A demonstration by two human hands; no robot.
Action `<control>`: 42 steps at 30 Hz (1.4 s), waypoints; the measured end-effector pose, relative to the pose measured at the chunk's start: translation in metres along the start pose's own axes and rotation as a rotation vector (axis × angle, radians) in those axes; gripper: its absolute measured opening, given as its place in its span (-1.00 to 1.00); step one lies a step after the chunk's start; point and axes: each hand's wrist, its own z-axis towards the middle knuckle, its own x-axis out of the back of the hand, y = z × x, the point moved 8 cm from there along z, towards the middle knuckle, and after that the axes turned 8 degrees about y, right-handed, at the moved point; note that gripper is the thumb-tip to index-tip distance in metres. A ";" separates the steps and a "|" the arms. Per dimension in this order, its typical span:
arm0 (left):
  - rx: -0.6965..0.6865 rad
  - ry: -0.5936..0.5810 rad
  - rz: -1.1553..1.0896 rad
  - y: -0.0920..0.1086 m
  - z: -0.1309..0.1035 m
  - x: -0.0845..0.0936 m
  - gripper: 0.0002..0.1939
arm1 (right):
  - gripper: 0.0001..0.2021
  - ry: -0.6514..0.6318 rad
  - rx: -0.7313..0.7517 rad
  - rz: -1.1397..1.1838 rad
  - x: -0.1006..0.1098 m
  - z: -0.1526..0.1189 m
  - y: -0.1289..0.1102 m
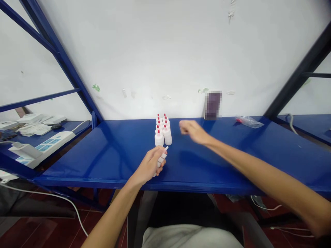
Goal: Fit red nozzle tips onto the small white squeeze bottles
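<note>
Several white bottles with red tips (pixel 167 135) stand upright in two rows on the blue table (pixel 124 151). Just in front of the nearest bottle, my left hand (pixel 154 162) is wrapped round a white bottle (pixel 162 157) whose pale nozzle points up and to the right; no red tip shows on it. My right hand (pixel 192 131) is in the air to the right of the rows, its fingers curled. Whether it has anything small inside is hidden.
A pixelated dark object (pixel 213 105) leans on the wall at the back. Right of it lies a clear plastic bag (pixel 249 121) with something red. A white power strip (pixel 49 146) is at the left; blue frame posts flank the table.
</note>
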 end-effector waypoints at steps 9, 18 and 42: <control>-0.099 -0.054 0.206 0.009 -0.007 -0.010 -0.59 | -0.65 -0.342 0.083 -0.693 0.019 -0.015 0.062; -0.198 0.012 0.311 0.012 0.004 -0.013 -0.53 | -0.57 -0.281 0.107 -0.740 0.023 -0.024 0.067; -0.324 0.052 0.428 0.017 -0.005 -0.012 -0.57 | -0.71 -0.022 -0.305 -0.816 0.092 -0.022 0.108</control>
